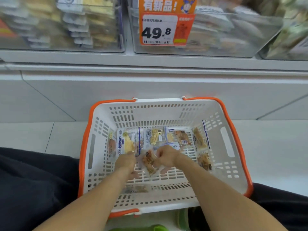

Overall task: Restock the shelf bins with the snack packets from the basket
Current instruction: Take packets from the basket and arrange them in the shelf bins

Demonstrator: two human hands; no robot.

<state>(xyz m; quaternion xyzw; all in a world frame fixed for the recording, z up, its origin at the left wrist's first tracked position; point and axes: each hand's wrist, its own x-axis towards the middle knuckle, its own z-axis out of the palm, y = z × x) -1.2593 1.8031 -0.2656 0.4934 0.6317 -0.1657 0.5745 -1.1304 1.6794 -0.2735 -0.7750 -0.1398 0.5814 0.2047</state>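
Note:
A white basket (pixel 106 112) with orange handles sits on the floor below the shelf, holding several clear snack packets (pixel 155 136). Both my hands are down inside it. My left hand (pixel 125 161) and my right hand (pixel 166 157) grip the two sides of a clear packet with brown pieces (pixel 149 161) in the middle of the basket. A blue-labelled fish-slice packet (pixel 125 143) lies just beyond my left hand. More packets lean against the basket's right wall (pixel 200 140). Clear shelf bins (pixel 206 32) above are full of packets.
An orange price tag reading 49.8 (pixel 160 29) hangs on the middle bin. Another full bin (pixel 66 24) stands to the left. A white shelf base (pixel 150 84) lies between bins and basket. My dark-clothed legs (pixel 33 180) flank the basket; green shoes (pixel 158 228) show below.

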